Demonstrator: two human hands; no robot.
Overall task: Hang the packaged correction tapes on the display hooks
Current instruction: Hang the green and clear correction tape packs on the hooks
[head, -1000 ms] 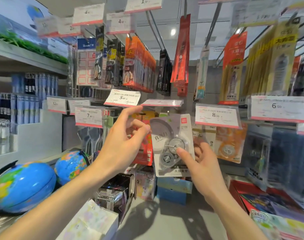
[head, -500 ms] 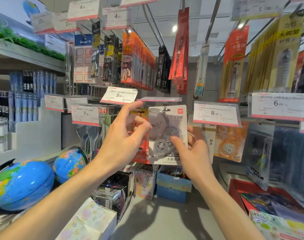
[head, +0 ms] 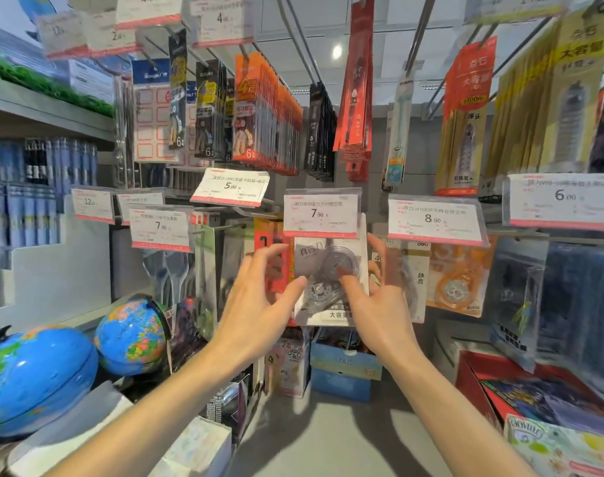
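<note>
Fingers [head: 345, 275] of the right hand [head: 379, 304] are pressed against the clear front of a packaged correction tape [head: 331, 280], with the thumb on its face and the remaining fingers spread behind its right edge, so that the pack is pinched. Just left of them, the left hand [head: 259, 301] is seen open, fingers fanned, with its thumb tip at the pack's left edge; whether it touches cannot be told. Directly above the fingertips, the pack's top is hidden behind a 7.90 price tag [head: 321, 215]. To the right, an orange correction tape pack [head: 455, 280] is hung below an 8.00 tag [head: 434, 220]. Two globes [head: 131, 335] are shown far lower left
</note>
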